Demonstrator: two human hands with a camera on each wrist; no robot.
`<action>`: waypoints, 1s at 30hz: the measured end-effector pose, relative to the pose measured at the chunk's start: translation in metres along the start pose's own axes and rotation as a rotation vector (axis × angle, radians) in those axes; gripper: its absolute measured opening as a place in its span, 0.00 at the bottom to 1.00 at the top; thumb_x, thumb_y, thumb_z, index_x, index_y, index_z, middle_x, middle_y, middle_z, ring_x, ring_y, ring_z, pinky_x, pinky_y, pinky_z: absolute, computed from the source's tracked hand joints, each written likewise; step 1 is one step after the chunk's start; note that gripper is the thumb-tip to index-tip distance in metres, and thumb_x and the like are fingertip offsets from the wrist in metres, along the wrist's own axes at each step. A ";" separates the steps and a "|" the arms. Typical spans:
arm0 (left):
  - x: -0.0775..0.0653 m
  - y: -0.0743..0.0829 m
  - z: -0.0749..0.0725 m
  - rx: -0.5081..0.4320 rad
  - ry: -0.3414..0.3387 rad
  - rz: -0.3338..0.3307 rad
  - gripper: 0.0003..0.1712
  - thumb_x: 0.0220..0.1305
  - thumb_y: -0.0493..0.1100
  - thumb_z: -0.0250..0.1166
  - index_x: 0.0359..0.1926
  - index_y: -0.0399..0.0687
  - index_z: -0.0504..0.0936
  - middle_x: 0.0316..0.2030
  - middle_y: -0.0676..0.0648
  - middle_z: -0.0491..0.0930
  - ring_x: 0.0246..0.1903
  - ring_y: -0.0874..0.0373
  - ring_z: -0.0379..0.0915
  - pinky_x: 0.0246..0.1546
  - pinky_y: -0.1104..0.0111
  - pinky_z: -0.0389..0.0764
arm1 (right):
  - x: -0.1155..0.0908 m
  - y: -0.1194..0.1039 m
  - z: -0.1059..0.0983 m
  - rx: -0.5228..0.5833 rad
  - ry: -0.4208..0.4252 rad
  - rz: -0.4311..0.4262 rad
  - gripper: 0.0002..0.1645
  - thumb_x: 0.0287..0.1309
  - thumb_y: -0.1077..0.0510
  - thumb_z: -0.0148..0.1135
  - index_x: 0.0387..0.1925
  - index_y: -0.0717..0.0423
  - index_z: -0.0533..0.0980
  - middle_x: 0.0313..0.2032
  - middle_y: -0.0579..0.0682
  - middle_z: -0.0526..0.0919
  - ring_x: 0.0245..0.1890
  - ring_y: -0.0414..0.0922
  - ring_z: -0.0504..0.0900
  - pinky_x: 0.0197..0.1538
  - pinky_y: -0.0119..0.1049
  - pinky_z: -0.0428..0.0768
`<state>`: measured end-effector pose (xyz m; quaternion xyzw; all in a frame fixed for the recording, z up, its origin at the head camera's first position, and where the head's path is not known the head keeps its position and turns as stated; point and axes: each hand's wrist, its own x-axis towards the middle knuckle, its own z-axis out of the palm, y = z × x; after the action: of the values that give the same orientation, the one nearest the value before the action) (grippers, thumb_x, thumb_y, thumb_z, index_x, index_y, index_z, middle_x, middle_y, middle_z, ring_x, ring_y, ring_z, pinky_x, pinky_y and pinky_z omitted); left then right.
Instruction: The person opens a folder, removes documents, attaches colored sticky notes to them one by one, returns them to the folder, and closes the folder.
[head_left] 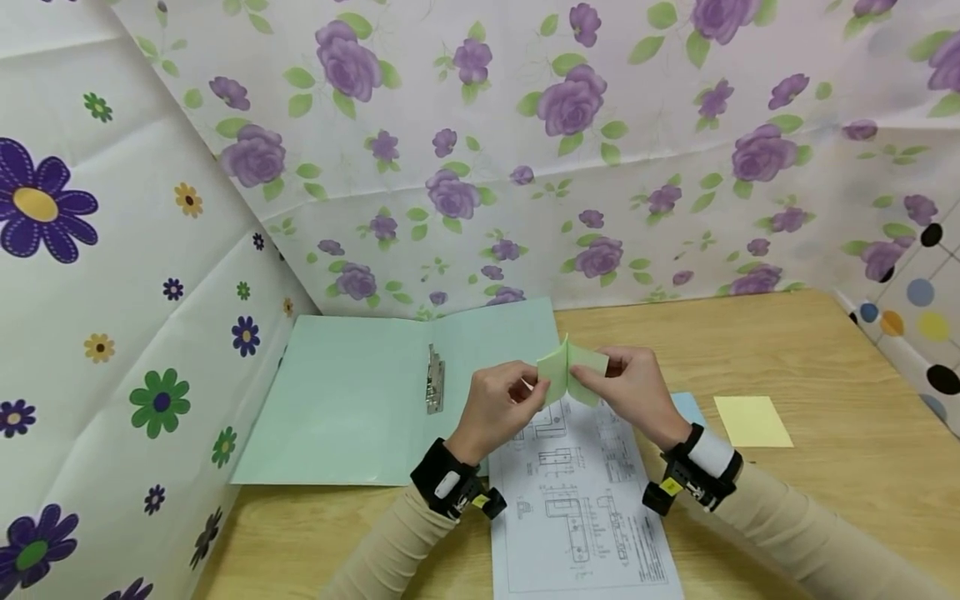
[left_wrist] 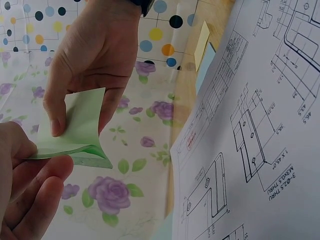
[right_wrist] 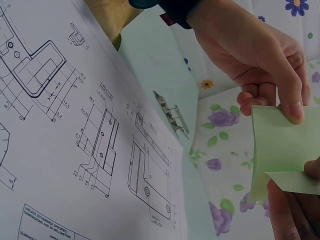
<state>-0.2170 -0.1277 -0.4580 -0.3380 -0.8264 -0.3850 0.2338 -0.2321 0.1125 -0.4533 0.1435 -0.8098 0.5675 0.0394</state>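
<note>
Both hands hold a pale green sticky note pad [head_left: 553,373] in the air above the top edge of a printed technical drawing [head_left: 543,542]. My left hand [head_left: 504,400] pinches the pad's left part between thumb and fingers. On the other side, my right hand [head_left: 633,392] pinches a green sheet [left_wrist: 82,115], thumb on its near face. The left wrist view has this sheet standing up from several layers at the left fingers. A fold runs between the two hands.
Left of the drawing lies an open mint-green folder [head_left: 337,400] with a metal clip [head_left: 435,383]. A yellow sticky note [head_left: 753,421] and a partly hidden blue one [head_left: 688,408] lie on the wooden table [head_left: 847,467] at right. Flowered sheets [head_left: 480,242] hang behind.
</note>
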 end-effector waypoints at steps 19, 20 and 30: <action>-0.004 0.002 -0.004 0.012 0.018 0.005 0.03 0.73 0.29 0.73 0.39 0.39 0.90 0.32 0.43 0.91 0.24 0.58 0.85 0.31 0.76 0.86 | 0.002 0.003 0.004 0.028 -0.018 -0.021 0.10 0.74 0.56 0.75 0.40 0.61 0.91 0.31 0.57 0.92 0.25 0.39 0.83 0.35 0.31 0.79; -0.003 0.002 -0.003 0.013 0.011 0.005 0.03 0.74 0.30 0.73 0.40 0.39 0.90 0.32 0.42 0.91 0.25 0.58 0.85 0.32 0.76 0.86 | 0.002 0.003 0.004 0.026 -0.012 -0.015 0.10 0.74 0.56 0.75 0.39 0.60 0.91 0.30 0.57 0.92 0.25 0.40 0.82 0.34 0.31 0.78; 0.000 0.001 -0.002 0.013 0.008 0.020 0.03 0.74 0.30 0.72 0.40 0.40 0.89 0.32 0.43 0.90 0.25 0.58 0.85 0.33 0.78 0.85 | 0.002 0.002 -0.001 0.020 -0.012 -0.009 0.12 0.75 0.55 0.75 0.40 0.62 0.91 0.28 0.56 0.90 0.23 0.39 0.78 0.33 0.31 0.75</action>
<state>-0.2165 -0.1287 -0.4566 -0.3432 -0.8245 -0.3786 0.2431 -0.2347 0.1136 -0.4545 0.1511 -0.8037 0.5744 0.0357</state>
